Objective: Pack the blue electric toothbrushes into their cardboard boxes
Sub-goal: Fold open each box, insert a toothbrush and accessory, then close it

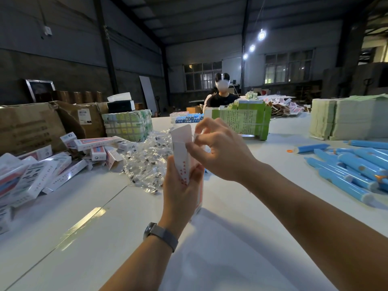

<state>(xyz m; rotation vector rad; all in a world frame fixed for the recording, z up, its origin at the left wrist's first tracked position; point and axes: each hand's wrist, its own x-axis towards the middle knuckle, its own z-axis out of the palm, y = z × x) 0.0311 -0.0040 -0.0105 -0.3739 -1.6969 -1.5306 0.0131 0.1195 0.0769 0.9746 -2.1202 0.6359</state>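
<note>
The left hand (182, 185) grips the upright cardboard box (182, 156) above the worktop (231, 248); the right hand (218, 148) pinches its top flap (182, 133). Keep the box steady and tuck the flap squarely.

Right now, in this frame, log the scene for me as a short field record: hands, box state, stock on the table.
left hand: grips the upright cardboard box low down
right hand: pinches at the box's open top flap
loose blue toothbrushes: piled right on the white table
packed boxes: heaped left
clear plastic bags: behind the box
second person: seated at far side
</note>
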